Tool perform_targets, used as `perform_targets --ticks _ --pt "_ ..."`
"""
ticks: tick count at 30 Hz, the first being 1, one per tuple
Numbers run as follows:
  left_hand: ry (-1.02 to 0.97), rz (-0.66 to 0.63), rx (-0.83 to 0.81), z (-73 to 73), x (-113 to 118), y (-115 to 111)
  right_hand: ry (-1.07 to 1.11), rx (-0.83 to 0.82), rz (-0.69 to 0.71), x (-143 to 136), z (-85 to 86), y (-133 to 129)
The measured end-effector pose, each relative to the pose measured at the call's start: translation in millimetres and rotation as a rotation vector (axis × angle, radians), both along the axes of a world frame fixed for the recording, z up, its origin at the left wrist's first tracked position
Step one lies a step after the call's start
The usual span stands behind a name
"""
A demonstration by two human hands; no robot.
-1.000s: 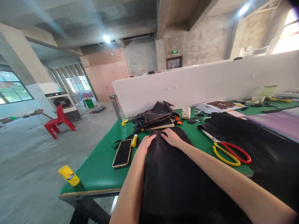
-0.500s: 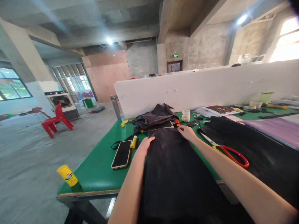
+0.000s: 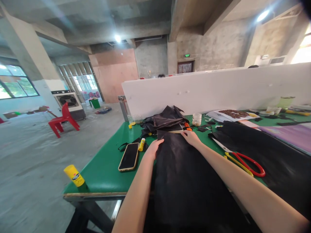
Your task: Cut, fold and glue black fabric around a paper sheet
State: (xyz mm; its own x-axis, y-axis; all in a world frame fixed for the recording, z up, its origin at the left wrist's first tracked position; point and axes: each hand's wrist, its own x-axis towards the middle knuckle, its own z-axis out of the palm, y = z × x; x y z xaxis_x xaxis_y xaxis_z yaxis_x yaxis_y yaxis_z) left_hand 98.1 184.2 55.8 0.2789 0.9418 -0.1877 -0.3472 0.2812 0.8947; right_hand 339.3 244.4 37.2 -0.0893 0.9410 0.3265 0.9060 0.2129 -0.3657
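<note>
A long black sheet (image 3: 187, 181) of thin, pliable material runs from the table's far side down over its near edge. My left hand (image 3: 155, 148) is closed on its far left corner, thumb on top. My right hand (image 3: 191, 138) grips the far edge further right, fingertips pinched together. A pale strip shows along that edge by my right fingertips. Just beyond lies a crumpled heap of black material (image 3: 167, 119), with an orange object (image 3: 187, 126) beside it. To the right, scissors (image 3: 239, 159) with one red and one yellow handle lie partly spread.
On the green tabletop (image 3: 104, 171) are a phone (image 3: 129, 157), a small glue stick (image 3: 142, 144) and a larger yellow glue stick (image 3: 74, 175) near the left corner. A clear jar (image 3: 196, 119) stands behind. More black material (image 3: 272, 155) lies right. A white panel (image 3: 206, 92) bounds the back.
My right hand has slid left along the far edge of the black sheet, nearer my left hand. The pale strip shows more there. The whole view has shifted slightly.
</note>
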Motion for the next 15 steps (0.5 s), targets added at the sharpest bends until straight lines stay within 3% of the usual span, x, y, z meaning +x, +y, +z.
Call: perform_targets --ticks 6,15 --pt "-0.006 -0.011 0.014 -0.5 0 1 0.004 -0.015 -0.004 -6 1.8 2" --pt "0.051 0.018 0.031 -1.9 -2 5 -0.003 -0.048 0.108 -22 8.8 5"
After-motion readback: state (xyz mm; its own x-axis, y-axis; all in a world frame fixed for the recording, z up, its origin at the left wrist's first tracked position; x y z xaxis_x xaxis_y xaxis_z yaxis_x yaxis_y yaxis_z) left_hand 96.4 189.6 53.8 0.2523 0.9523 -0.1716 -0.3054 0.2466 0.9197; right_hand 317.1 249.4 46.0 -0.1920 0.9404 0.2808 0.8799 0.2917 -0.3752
